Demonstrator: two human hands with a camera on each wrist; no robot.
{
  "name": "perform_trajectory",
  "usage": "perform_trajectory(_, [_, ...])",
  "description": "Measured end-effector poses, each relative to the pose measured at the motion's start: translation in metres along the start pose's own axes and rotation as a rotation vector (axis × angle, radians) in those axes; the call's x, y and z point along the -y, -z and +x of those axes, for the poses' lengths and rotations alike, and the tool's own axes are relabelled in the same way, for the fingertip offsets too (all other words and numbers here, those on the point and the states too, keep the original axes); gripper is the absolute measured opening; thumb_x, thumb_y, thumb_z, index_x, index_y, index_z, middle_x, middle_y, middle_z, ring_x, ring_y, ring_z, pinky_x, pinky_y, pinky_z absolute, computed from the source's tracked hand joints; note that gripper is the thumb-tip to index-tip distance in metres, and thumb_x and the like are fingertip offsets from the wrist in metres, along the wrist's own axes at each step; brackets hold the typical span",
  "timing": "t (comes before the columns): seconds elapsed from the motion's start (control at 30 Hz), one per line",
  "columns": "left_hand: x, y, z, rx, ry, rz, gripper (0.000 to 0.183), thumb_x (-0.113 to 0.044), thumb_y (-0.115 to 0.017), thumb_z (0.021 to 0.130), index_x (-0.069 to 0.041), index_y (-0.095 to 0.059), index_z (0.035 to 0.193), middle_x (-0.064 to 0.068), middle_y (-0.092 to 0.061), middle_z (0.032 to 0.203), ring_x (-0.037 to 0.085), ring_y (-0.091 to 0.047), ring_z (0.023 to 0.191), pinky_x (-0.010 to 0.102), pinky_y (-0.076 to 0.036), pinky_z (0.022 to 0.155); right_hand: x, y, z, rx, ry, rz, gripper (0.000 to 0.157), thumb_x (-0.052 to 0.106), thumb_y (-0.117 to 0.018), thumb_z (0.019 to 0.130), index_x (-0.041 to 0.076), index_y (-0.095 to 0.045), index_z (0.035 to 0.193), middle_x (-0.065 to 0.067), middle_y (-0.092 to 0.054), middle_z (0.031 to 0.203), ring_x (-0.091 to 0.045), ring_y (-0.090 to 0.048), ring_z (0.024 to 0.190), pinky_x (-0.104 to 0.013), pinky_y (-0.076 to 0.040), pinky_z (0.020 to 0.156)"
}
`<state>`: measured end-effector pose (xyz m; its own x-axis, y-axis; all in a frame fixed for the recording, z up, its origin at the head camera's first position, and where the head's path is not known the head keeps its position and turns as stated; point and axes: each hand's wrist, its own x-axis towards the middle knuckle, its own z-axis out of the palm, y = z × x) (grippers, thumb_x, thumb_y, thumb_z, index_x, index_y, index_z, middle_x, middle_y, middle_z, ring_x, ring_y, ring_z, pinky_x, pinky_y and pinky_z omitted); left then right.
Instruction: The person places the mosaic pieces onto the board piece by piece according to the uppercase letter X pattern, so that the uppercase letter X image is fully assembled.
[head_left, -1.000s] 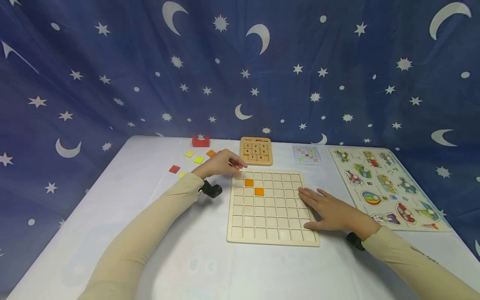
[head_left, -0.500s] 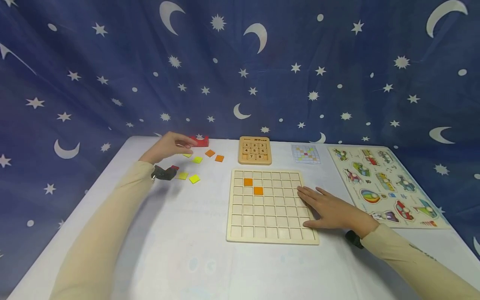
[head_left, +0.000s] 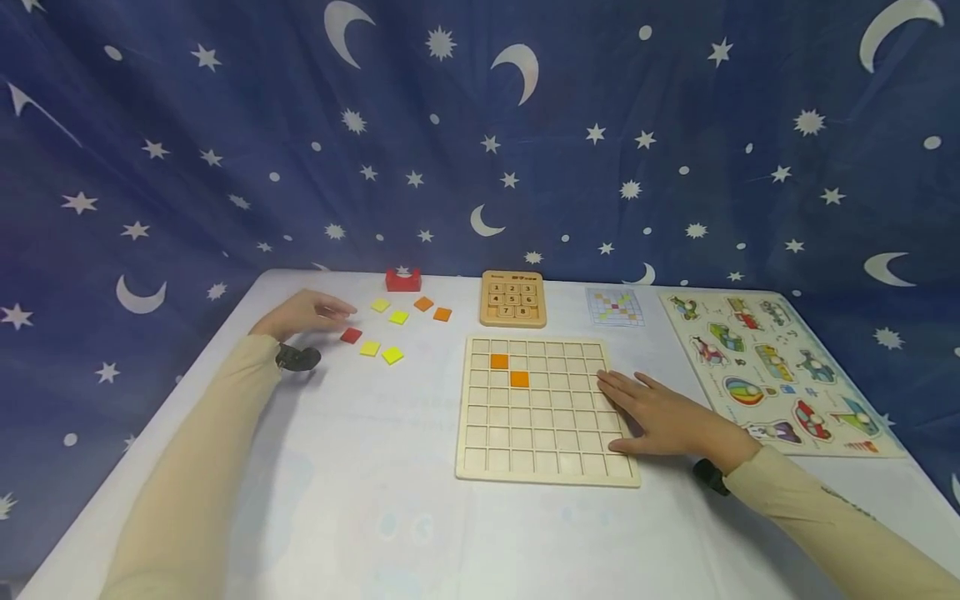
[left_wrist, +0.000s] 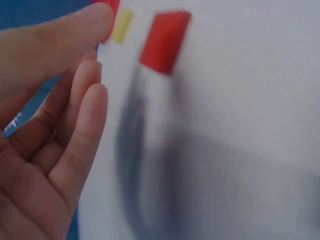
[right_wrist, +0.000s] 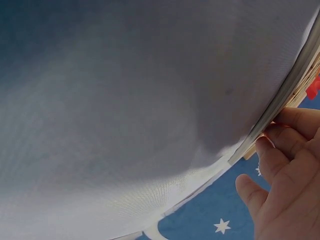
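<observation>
My left hand [head_left: 303,313] hovers at the far left with loosely bent fingers and nothing held. Just beyond its fingers a red square tile [head_left: 351,335] lies on the white cloth; the left wrist view shows this red tile [left_wrist: 166,42] apart from the fingertips. To its right lie several yellow tiles [head_left: 392,356] and two orange tiles [head_left: 442,315]. A pale wooden grid board [head_left: 547,417] sits in the middle, with an orange tile [head_left: 498,362] and a second orange tile [head_left: 519,379] in its cells. My right hand [head_left: 667,417] rests with extended fingers on the board's right edge.
A red holder block [head_left: 403,281] stands at the back left. Behind the board are a wooden number puzzle [head_left: 513,298] and a pattern card [head_left: 615,307]. A picture puzzle board [head_left: 772,375] lies at right, near my right wrist. A starry curtain [head_left: 480,150] closes the back.
My left hand has moved left from the board's upper left corner, across the loose tiles, to beside the red tile. An orange tile that it covered now shows. The right hand stays put.
</observation>
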<state>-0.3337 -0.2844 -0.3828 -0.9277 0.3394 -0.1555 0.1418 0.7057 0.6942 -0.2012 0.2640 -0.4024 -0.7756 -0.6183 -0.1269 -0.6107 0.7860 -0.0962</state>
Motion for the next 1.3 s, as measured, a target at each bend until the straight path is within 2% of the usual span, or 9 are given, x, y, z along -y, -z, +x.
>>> perform_trajectory(0.13, [0.008, -0.006, -0.002, 0.014, 0.045, -0.026, 0.042, -0.010, -0.065, 0.086, -0.002, -0.058, 0.127, 0.021, -0.058, 0.128, 0.036, -0.054, 0.116, 0.049, -0.043, 0.100, -0.001, 0.000, 0.000, 0.002, -0.001, 0.004, 0.093, 0.064, -0.056, 0.082, 0.001, -0.031, 0.145, -0.015, -0.027, 0.154, -0.032, -0.028, 0.141, -0.054, -0.022, 0.113])
perform_trajectory(0.3, [0.014, -0.013, -0.002, 0.035, 0.064, -0.021, 0.041, -0.009, -0.063, 0.087, -0.002, -0.057, 0.127, 0.021, -0.057, 0.129, 0.034, -0.054, 0.116, 0.042, -0.048, 0.096, -0.001, -0.001, -0.001, 0.005, 0.000, 0.014, 0.093, 0.063, -0.056, 0.082, 0.001, -0.030, 0.145, -0.016, -0.026, 0.154, -0.032, -0.028, 0.141, -0.054, -0.021, 0.113])
perform_trajectory(0.53, [0.016, -0.018, -0.002, 0.008, 0.088, -0.008, 0.040, -0.008, -0.063, 0.087, -0.001, -0.058, 0.126, 0.021, -0.058, 0.127, 0.031, -0.054, 0.110, 0.040, -0.048, 0.095, -0.001, -0.002, -0.001, 0.001, -0.003, 0.004, 0.093, 0.063, -0.057, 0.082, 0.001, -0.031, 0.145, -0.015, -0.027, 0.154, -0.031, -0.028, 0.141, -0.053, -0.022, 0.113])
perform_trajectory(0.7, [0.015, -0.018, -0.001, -0.005, 0.104, 0.025, 0.037, -0.007, -0.062, 0.087, -0.003, -0.061, 0.123, 0.019, -0.061, 0.123, 0.028, -0.053, 0.105, 0.033, -0.048, 0.087, 0.000, -0.002, 0.000, 0.002, -0.005, 0.007, 0.094, 0.065, -0.056, 0.081, 0.001, -0.031, 0.145, -0.015, -0.027, 0.154, -0.032, -0.028, 0.141, -0.054, -0.022, 0.113])
perform_trajectory(0.93, [0.017, -0.019, 0.004, -0.022, 0.144, 0.090, 0.035, -0.010, -0.065, 0.085, -0.005, -0.063, 0.120, 0.017, -0.062, 0.118, 0.029, -0.052, 0.104, 0.037, -0.047, 0.087, 0.000, -0.002, -0.001, 0.002, -0.008, 0.008, 0.094, 0.066, -0.055, 0.081, 0.001, -0.031, 0.145, -0.015, -0.027, 0.154, -0.031, -0.028, 0.141, -0.053, -0.022, 0.113])
perform_trajectory(1.03, [0.016, -0.018, 0.005, -0.022, 0.153, 0.098, 0.036, -0.011, -0.066, 0.084, -0.007, -0.064, 0.120, 0.015, -0.063, 0.114, 0.028, -0.050, 0.100, 0.035, -0.046, 0.084, 0.001, -0.002, -0.001, 0.000, -0.007, 0.005, 0.094, 0.066, -0.054, 0.082, 0.001, -0.031, 0.145, -0.015, -0.027, 0.154, -0.031, -0.028, 0.141, -0.054, -0.022, 0.113])
perform_trajectory(1.3, [0.015, -0.019, 0.004, -0.023, 0.184, 0.091, 0.038, -0.011, -0.067, 0.084, -0.008, -0.064, 0.121, 0.016, -0.061, 0.118, 0.028, -0.048, 0.104, 0.043, -0.044, 0.091, 0.001, 0.000, 0.000, -0.005, 0.001, -0.002, 0.093, 0.064, -0.055, 0.082, 0.001, -0.031, 0.145, -0.015, -0.027, 0.154, -0.032, -0.028, 0.141, -0.054, -0.022, 0.113])
